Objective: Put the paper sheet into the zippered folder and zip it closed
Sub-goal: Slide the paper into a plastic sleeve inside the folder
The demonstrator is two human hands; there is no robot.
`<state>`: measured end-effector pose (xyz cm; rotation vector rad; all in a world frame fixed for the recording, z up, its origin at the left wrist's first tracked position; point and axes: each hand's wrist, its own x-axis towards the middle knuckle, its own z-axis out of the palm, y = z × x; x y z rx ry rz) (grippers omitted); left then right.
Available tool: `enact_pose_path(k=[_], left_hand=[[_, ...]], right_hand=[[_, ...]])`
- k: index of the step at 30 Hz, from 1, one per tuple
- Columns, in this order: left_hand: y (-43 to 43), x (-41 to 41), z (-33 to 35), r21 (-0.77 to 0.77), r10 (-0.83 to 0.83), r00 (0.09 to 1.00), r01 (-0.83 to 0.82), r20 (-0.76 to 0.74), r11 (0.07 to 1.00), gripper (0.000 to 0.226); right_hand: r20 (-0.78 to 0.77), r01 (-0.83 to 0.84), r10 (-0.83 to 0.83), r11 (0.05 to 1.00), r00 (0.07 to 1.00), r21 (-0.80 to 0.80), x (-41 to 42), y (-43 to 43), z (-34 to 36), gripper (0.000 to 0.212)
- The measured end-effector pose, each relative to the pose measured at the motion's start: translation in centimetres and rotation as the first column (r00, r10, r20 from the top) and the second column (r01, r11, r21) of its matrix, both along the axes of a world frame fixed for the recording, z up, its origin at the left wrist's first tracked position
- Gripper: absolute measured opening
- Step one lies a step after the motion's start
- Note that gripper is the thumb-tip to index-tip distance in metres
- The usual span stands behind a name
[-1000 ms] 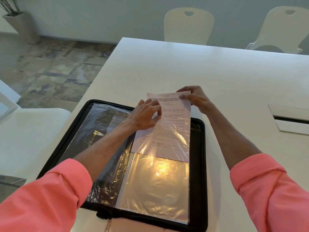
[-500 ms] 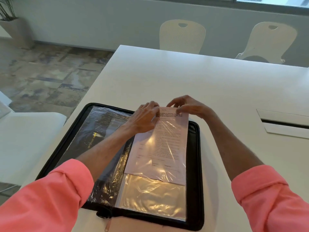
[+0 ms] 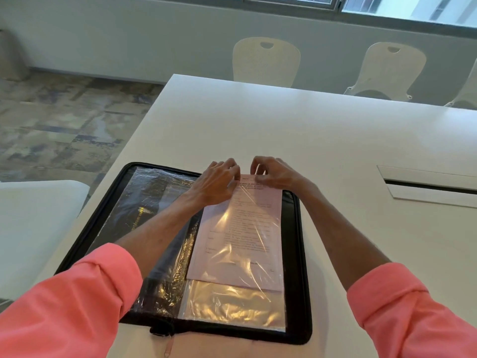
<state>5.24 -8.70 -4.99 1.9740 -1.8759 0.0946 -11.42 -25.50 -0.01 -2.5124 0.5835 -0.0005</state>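
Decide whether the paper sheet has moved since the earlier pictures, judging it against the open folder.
Yes. The paper sheet has slid toward the person, deeper into the clear sleeve of the zippered folder; less of it sticks out past the folder's far edge.

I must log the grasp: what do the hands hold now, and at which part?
Both hands, left and right, pinch the paper sheet at its far top edge, above the plastic sleeve's opening.

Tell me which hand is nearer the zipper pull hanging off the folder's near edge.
Left. The left hand is at the paper's top-left corner, more directly above the zipper pull. The right hand is at the paper's top edge, farther right.
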Motion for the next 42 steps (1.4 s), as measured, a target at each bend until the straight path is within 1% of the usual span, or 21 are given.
enact_pose_path(k=[6,8,11,12,14,17,21,23,25,30,33,35,39,42], left_hand=[[0.0,-0.2,-0.6,0.029,0.015,1.000,-0.014,-0.025,0.999,0.009],[0.1,-0.1,-0.9,0.032,0.030,0.999,-0.029,-0.028,0.999,0.010],[0.0,0.0,-1.3,0.025,0.050,0.998,-0.049,-0.030,0.998,0.011],[0.0,0.0,-1.3,0.025,0.056,0.998,-0.055,-0.029,0.998,0.011],[0.1,-0.1,-1.4,0.035,0.068,0.997,-0.067,-0.026,0.997,0.010],[0.2,-0.3,-1.7,0.039,0.080,0.996,-0.079,-0.026,0.996,0.009],[0.2,-0.3,-2.0,0.041,0.082,0.996,-0.081,-0.022,0.996,0.010],[0.2,-0.3,-2.0,0.037,0.082,0.996,-0.081,-0.031,0.996,0.010],[0.3,-0.4,-2.0,0.034,0.084,0.995,-0.082,-0.058,0.996,0.014],[0.5,-0.4,-2.0,0.042,0.116,0.987,-0.112,-0.110,0.993,0.034],[1.0,0.0,-2.1,0.051,0.173,0.982,-0.170,-0.073,0.984,0.037],[1.6,0.4,-2.2,0.078,0.205,0.975,-0.199,-0.087,0.977,0.040],[3.4,0.7,-2.5,0.145,0.185,0.980,-0.173,-0.078,0.974,0.050],[5.1,0.6,-2.6,0.130,0.191,0.979,-0.180,-0.076,0.975,0.057]], right_hand=[[-0.032,-0.002,0.001,1.000,0.999,-0.007,-0.3,0.7,-1.1,0.013],[-0.038,0.020,-0.020,1.000,0.999,-0.020,-0.3,1.1,-1.5,0.024],[-0.069,0.040,-0.039,0.999,0.997,0.011,-0.3,1.5,-1.6,0.036],[-0.106,0.024,-0.020,0.999,0.994,0.036,-0.4,1.6,-1.5,0.035],[-0.178,0.006,0.009,0.996,0.984,0.085,-0.4,1.9,-1.5,0.026],[-0.151,0.032,-0.021,0.997,0.988,0.067,-0.7,2.5,-1.6,0.009],[-0.131,0.070,-0.062,0.996,0.989,0.058,-0.8,3.0,-1.6,0.016],[-0.136,0.094,-0.089,0.995,0.987,0.027,-0.9,3.2,-1.6,0.016],[-0.111,0.135,-0.137,0.991,0.984,-0.021,-1.2,3.4,-1.9,0.013],[-0.017,0.273,-0.276,0.957,0.961,-0.098,-1.8,4.2,-2.7,0.003],[0.051,0.390,-0.386,0.909,0.921,-0.145,-2.1,4.4,-3.2,0.006],[0.077,0.449,-0.442,0.877,0.894,-0.172,-2.7,4.3,-3.6,0.008],[0.154,0.519,-0.496,0.823,0.854,-0.230,-4.1,4.2,-3.9,0.007],[0.251,0.582,-0.528,0.771,0.811,-0.258,-4.5,4.6,-3.7,0.014]])
